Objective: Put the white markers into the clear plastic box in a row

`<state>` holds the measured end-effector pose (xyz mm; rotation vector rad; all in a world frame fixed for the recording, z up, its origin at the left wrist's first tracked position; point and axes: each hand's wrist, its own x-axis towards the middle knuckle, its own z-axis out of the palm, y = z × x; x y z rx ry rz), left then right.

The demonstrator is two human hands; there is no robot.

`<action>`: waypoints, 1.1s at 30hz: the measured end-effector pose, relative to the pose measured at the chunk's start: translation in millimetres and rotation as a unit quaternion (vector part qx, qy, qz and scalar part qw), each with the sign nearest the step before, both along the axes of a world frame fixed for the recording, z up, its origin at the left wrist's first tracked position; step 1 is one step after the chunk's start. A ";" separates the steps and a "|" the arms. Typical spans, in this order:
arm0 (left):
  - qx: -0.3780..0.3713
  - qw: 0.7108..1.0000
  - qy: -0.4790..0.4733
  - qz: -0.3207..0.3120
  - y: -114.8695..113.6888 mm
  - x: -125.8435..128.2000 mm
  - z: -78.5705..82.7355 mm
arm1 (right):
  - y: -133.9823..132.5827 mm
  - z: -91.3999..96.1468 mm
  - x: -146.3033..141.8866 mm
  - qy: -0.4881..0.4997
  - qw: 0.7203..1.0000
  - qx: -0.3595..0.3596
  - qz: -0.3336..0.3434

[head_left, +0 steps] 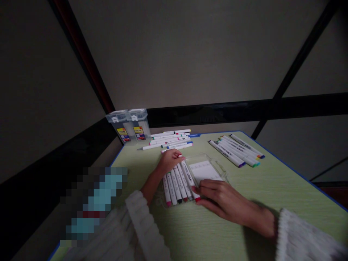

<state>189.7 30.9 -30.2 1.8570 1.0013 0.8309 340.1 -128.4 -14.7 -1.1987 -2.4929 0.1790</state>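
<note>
A row of several white markers (176, 186) with coloured caps lies side by side in the left half of an open clear plastic case (202, 157). At the right end of that row is a red-capped marker (187, 175), slanting along the case. My left hand (170, 159) is closed on its far end, fingers curled over the tops of the row. My right hand (217, 195) pinches the near end by the red cap, thumb and fingers around it. A white card (203, 170) shows in the case's right half, partly covered by my right hand.
Loose markers (174, 139) lie in a pile at the back, near two lidded clear containers (137, 125). Another group of markers (236, 150) is on the right of the light green table (272, 195). Walls border the table behind and left. A pixelated patch hides the left edge.
</note>
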 end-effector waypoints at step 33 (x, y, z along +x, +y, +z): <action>0.009 1.000 0.004 -0.022 -1.4 0.9 0.7 | -2.8 -0.4 -1.8 -0.045 0.996 0.079 0.013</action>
